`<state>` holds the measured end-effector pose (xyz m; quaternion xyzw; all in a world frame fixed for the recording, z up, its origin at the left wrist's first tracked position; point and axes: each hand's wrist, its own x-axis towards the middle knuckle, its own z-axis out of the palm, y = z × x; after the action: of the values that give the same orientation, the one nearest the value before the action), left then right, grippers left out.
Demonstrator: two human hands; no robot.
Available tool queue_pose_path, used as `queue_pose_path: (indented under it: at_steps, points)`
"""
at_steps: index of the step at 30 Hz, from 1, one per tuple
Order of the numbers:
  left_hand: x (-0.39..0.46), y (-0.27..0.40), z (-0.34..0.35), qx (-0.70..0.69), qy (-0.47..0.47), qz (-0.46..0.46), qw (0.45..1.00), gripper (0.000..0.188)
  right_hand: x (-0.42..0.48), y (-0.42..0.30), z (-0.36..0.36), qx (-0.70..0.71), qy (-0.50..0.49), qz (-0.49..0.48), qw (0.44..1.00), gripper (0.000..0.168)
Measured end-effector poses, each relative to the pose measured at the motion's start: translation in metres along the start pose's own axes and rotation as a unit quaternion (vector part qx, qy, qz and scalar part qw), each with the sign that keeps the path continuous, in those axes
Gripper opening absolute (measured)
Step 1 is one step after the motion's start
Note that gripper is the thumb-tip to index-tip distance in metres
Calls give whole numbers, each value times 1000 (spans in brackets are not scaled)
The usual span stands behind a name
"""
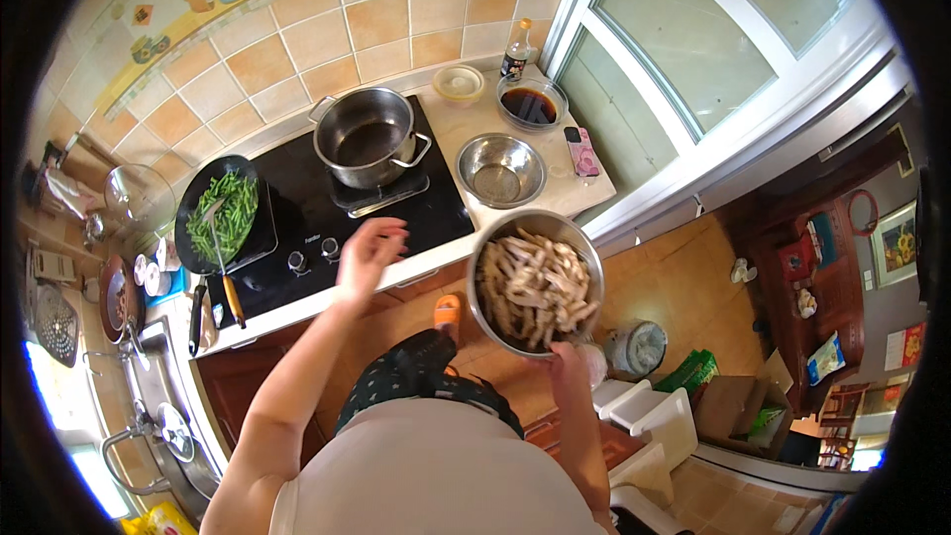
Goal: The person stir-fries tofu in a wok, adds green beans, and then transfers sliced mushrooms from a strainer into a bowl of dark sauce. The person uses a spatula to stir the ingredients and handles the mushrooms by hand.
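Observation:
My right hand (566, 362) grips the near rim of a stainless steel bowl (487, 319), which is heaped with chicken feet (536, 286). Over the front edge of the cooktop (297, 186) my left hand (375, 249) hangs with fingers loosely curled, holding nothing. Beyond it, a two-handled steel pot (364, 137) stands uncovered on a burner, its inside dark at the bottom. At the left of the cooktop, a black pan (186, 234) holds cut green beans (234, 215) and a wooden-handled spatula (232, 301). An empty-looking steel bowl (501, 171) sits on the counter right of the cooktop.
A glass bowl of dark liquid (529, 105), a lidded container (458, 84), a sauce bottle (516, 52) and a phone in a pink case (583, 152) are on the right counter. The sink (160, 386) lies at far left. A lined bin (643, 348) stands on the floor at right.

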<state>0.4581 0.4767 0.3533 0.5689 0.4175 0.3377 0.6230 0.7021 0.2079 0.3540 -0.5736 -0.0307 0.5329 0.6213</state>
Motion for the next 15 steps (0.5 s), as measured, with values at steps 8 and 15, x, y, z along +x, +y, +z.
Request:
queue_pose_path:
  at_steps: [8, 15]
  points:
    - [137, -81, 181, -399, -2, -421, 814, 96, 35, -47, -60, 17, 88, -43, 995, 47]
    - [213, -149, 198, -433, 245, -395, 773, 31, 117, -79, -104, 17, 62, 25, 998, 51]
